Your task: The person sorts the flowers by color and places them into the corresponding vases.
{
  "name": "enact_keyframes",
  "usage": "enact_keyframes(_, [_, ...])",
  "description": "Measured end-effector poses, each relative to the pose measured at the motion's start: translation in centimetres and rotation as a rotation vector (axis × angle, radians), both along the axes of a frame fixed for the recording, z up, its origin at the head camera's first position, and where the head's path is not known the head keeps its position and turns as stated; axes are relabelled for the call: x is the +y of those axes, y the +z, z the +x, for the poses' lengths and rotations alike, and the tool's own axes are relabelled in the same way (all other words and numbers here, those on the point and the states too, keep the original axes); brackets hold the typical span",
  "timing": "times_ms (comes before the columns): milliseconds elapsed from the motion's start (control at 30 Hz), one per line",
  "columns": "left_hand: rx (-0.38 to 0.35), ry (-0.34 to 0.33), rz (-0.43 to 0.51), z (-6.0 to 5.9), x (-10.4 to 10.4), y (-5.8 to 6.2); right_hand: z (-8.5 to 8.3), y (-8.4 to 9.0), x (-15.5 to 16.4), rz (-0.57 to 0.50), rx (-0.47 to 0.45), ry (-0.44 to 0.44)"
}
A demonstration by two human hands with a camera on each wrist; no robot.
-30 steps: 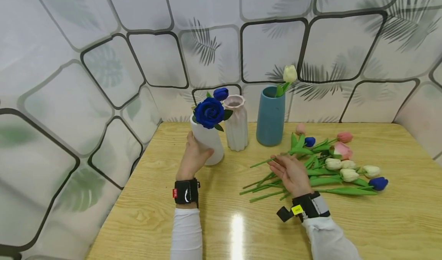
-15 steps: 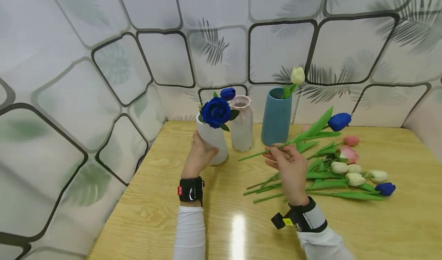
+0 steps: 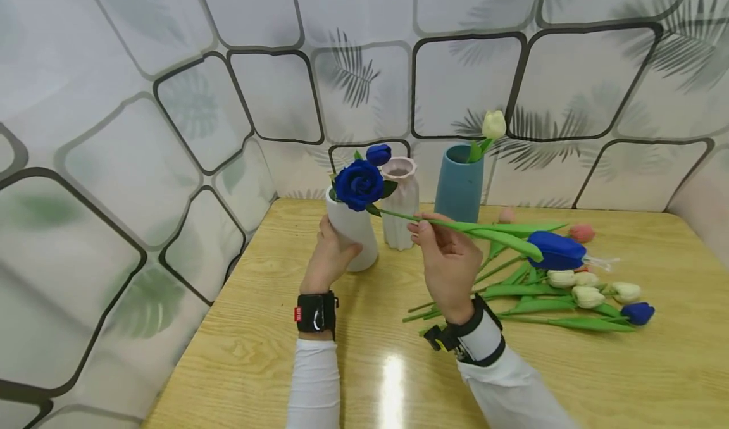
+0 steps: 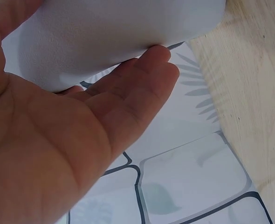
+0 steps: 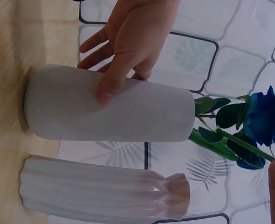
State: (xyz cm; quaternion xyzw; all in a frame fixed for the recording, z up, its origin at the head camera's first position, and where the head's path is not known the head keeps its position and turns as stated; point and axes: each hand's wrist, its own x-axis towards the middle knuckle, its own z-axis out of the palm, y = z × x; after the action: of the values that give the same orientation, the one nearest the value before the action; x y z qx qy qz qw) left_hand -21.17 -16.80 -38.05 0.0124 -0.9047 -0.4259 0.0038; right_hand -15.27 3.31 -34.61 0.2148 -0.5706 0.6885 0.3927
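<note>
In the head view my left hand grips the side of a white vase, with thumb and fingers on opposite sides. The vase stands on the table and holds a blue rose and a blue tulip bud. My right hand pinches the green stem of another blue tulip between thumb and fingers. This tulip lies nearly level, its bloom to the right and its stem end beside the rose's leaves. Whether the stem touches them I cannot tell. A clear wispy strip trails from its bloom.
Right of the white vase stands a pale ribbed vase. Beyond it is a blue vase with one white tulip. Several loose flowers lie at right, among them white tulips and a blue tulip. A patterned wall covering backs the table.
My right hand has picked the blue tulip up from the pile and carried it left and up, its stem end now by the rose. The left hand keeps its grip on the white vase.
</note>
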Motion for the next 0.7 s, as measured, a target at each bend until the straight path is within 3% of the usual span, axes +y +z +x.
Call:
enact_keyframes(167, [0.014, 0.004, -0.002, 0.0, 0.0, 0.0, -1.2, 1.3, -1.7, 0.097, 0.041, 0.011])
enact_keyframes(500, [0.021, 0.017, -0.002, 0.1, 0.1, 0.0, -3.9, 2.6, -3.9, 0.408, -0.108, -0.100])
enact_keyframes(700, [0.048, 0.002, -0.010, 0.1, 0.1, -0.1, -5.3, 3.2, -4.7, 0.590, -0.079, -0.124])
